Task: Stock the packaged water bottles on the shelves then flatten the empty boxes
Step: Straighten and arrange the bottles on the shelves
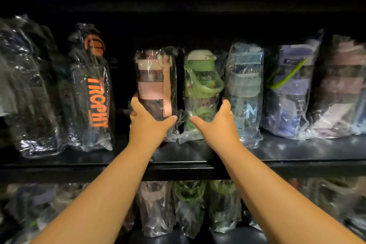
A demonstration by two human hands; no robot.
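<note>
my left hand wraps the lower part of the pink-banded water bottle in its crinkly clear plastic bag. my right hand spans the base of the green water bottle, bagged the same way and just beside it, and both bottles stand on the dark metal shelf ahead of my wrists. the slick film could slide under my fingers and tip a bottle as i let go, and the pale blue bagged bottle, against my right fingertips, could get knocked into its neighbours.
</note>
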